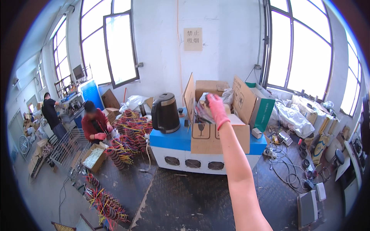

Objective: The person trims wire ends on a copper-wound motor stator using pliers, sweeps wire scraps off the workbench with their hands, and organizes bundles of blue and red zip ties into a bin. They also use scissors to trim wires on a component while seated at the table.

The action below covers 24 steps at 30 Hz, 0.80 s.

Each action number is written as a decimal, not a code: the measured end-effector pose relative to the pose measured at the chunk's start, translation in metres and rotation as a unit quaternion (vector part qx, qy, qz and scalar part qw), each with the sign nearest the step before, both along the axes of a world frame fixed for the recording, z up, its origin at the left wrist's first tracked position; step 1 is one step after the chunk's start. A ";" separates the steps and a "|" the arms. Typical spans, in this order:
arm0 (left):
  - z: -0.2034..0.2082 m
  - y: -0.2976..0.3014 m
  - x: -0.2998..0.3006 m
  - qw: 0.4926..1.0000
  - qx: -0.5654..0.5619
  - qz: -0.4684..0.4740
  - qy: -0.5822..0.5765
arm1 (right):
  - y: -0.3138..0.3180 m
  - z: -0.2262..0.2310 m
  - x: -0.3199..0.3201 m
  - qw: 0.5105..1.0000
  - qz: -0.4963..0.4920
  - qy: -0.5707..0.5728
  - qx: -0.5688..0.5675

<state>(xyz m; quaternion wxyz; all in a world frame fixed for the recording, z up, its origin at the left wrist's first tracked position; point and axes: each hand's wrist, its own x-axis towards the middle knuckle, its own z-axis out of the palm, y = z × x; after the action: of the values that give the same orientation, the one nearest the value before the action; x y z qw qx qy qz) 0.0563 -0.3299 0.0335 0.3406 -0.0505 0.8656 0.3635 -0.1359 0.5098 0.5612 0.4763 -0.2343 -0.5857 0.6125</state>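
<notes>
We stretch our bare right arm (239,169) up from the lower edge, right of centre, slanting leftward to mid-frame. Our right hand (218,111), in a pink glove cuffed at the wrist (223,124), reaches forward, back upward; its fingers lean up-left, too blurred to show their grip.

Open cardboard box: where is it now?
In the head view, the open cardboard box sits right of centre on the blue-topped machine, between the black kettle and the green box.
</notes>
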 end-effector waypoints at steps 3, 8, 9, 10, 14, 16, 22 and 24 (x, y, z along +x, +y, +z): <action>0.009 -0.024 0.009 0.997 0.001 -0.042 0.064 | -0.063 -0.003 0.014 0.974 0.072 0.210 0.040; 0.071 -0.011 -0.009 1.000 0.000 -0.025 -0.014 | -0.285 -0.098 0.066 0.957 0.261 0.125 -0.002; 0.101 0.008 -0.017 0.997 -0.002 0.010 0.071 | -0.323 -0.112 0.073 0.945 0.311 0.101 -0.017; 0.113 0.025 -0.040 0.998 0.040 0.020 0.055 | -0.357 -0.123 0.070 0.932 0.349 0.088 -0.040; 0.105 0.021 -0.117 0.971 0.186 0.148 -0.008 | -0.504 -0.146 0.015 0.868 0.459 0.123 -0.143; 0.068 0.009 -0.148 0.942 0.234 0.223 0.086 | -0.592 -0.147 -0.016 0.832 0.499 0.174 -0.170; 0.109 -0.104 -0.198 0.905 0.376 0.154 0.129 | -0.767 -0.172 -0.072 0.724 0.668 0.031 -0.172; 0.121 -0.202 -0.175 0.925 0.269 0.227 0.143 | -0.786 -0.190 -0.078 0.723 0.672 -0.091 -0.135</action>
<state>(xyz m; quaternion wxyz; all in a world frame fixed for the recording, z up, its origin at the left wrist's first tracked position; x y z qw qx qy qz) -0.1186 -0.5319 0.1545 0.1218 -0.0995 0.7402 0.6537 -0.2141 -0.2758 0.3716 -0.1525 0.1037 -0.5413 0.8203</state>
